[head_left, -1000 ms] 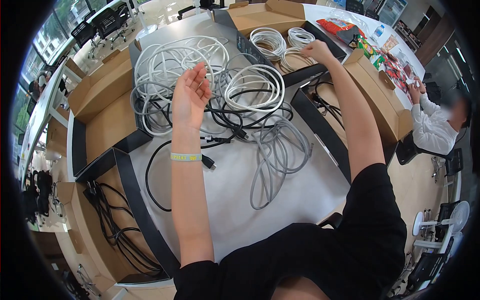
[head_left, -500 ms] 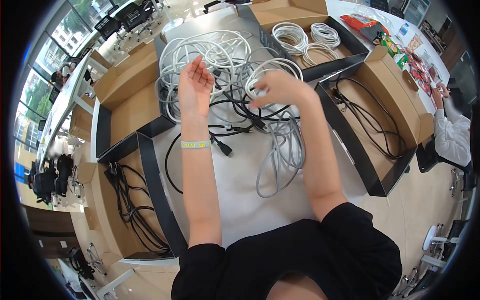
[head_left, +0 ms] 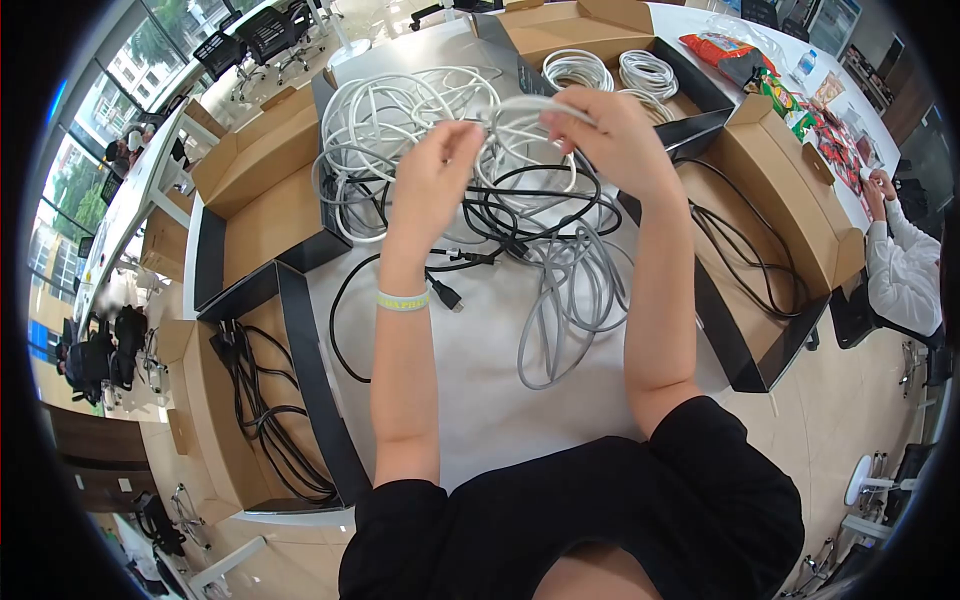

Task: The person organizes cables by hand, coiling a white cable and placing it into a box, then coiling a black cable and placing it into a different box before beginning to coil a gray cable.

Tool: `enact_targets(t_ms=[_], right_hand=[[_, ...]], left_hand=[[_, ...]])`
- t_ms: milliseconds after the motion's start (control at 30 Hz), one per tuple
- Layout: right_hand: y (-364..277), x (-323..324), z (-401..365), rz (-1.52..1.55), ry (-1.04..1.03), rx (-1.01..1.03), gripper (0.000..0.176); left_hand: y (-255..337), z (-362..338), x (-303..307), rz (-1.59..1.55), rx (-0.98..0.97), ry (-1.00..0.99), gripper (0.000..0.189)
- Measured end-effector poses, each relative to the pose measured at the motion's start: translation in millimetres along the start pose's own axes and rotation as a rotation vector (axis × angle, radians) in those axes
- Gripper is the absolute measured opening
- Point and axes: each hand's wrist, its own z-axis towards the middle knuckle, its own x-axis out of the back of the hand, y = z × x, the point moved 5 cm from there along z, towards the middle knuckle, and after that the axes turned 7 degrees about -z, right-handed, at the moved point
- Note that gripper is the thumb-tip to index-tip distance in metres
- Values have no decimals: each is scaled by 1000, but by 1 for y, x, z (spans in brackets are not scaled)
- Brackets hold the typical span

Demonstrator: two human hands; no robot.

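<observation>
Hands apart, both up over the middle of the table. Right hand has thumb and fingers closed on a white cable, part of it lifted in a loop above the pile. Left hand has curled fingers, tips right by that cable; blurred there, can't tell if it grips. Wristband on left wrist

White cable pile sits loose at the far side of the table, behind the left hand. Black cables tangled just in front of it, between the forearms. One black plug lies on the tabletop near the left wrist. Grey cable in loose loops on the table, nearer the body, beside the right forearm

Boxes, all lids open:
- rear box: coiled white cables inside, behind the right hand
- right box: black cable inside, loosely looped
- near left box: bundled black cords inside
- far left box: at the left table edge, beside the white pile

Snack packets and a water bottle at far right of table. Seated person in a white top at the right, hands near the packets
</observation>
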Motion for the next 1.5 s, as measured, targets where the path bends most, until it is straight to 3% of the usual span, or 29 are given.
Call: enact_targets(t_ms=[67,100,200,267,333,367,467,533,600,700,833,900,933,1000,1133,1233,1300,1400,1500], right_hand=[[1,14,-2,198,183,-66,14],[-1,20,-2,171,248,-10,15],[-12,35,-8,341,421,-3,16],[-17,38,-11,432,477,22,19],[-19,47,-17,561,674,42,22],[-20,48,-18,569,721,72,25],[-26,56,-26,627,805,142,25],[-34,59,-31,631,786,202,25],[-47,62,-38,639,813,327,24],[-62,61,-47,648,814,452,22],[-69,61,-48,504,778,458,20],[-72,54,-40,190,647,372,16],[-68,51,-35,189,645,370,16],[-61,29,-18,-29,432,401,12],[-55,-6,-5,-145,340,383,11],[-60,-30,-3,-250,242,453,19],[-65,-46,-2,-290,266,508,19],[-73,-63,-6,-357,294,546,23],[-77,-62,-6,-414,302,569,33]], left_hand=[[5,-6,-14,340,-123,-186,35],[1,-6,-17,274,-57,-197,39],[5,-5,-16,303,-171,-145,42],[3,-5,-17,314,-139,-158,45],[-3,-2,-12,-12,-169,-39,51],[2,-1,-11,-78,-165,-26,59],[0,2,-7,-218,-105,-1,60],[8,-3,-9,-189,-52,-47,64],[-3,-3,-14,-383,73,-85,66],[-16,-1,-25,-649,94,-103,63],[-11,0,-28,-526,126,-230,50],[-13,4,-18,-455,172,-186,35],[-11,3,-15,-456,174,-186,35],[2,2,0,-573,39,-12,26],[22,-6,18,-695,-4,190,26],[20,-5,14,-849,4,105,35],[18,-7,6,-981,113,23,46],[17,-10,7,-952,235,108,40],[24,-11,10,-759,75,187,36]])
